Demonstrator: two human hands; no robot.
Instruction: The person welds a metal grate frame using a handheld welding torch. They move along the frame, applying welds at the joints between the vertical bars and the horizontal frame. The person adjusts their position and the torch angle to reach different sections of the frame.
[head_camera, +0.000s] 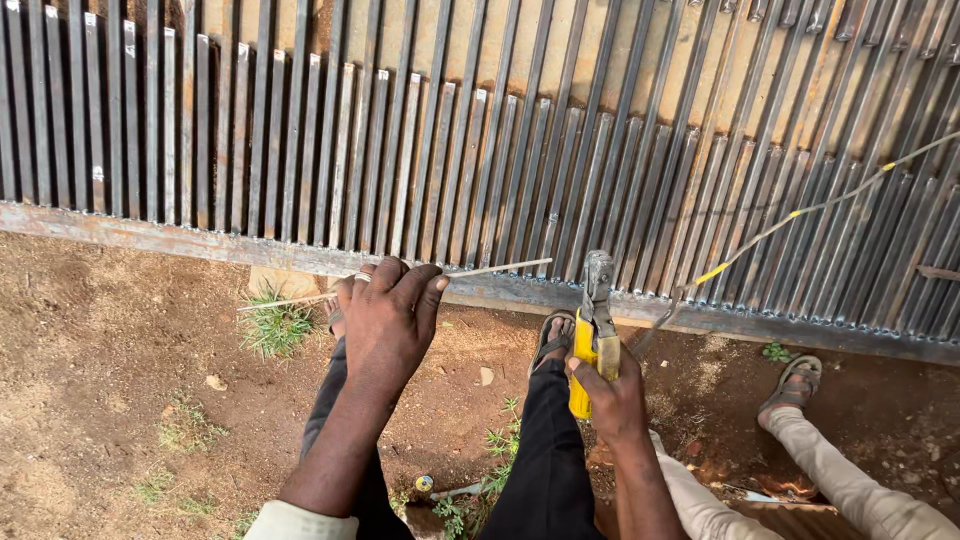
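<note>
Head view, looking down at a steel grille (480, 150) lying on bare soil (110, 360).

Left hand (388, 318): fingers curled down and pressed together over a thin welding rod (500, 267). The thumb tip meets the fingertips at the rod, so the grip is a closed pinch. The rod runs nearly level, just above the grille's bottom rail (150, 238), and sticks out on both sides of the hand (longer on the right).

Right hand (612, 392): fist wrapped tight round the yellow handle of an electrode holder (596, 330). The holder stands upright, its metal head just short of the rail. Whether its clamp is open or shut cannot be told from here. A cable (790, 215) with yellow tape bands runs from near the holder across the bars to the upper right.

Below the hands: black trouser legs and a sandalled foot (552, 338). A second person's light trouser leg and sandal (792, 385) lie to the right. A grass tuft (272, 325) sits left of the left hand.
</note>
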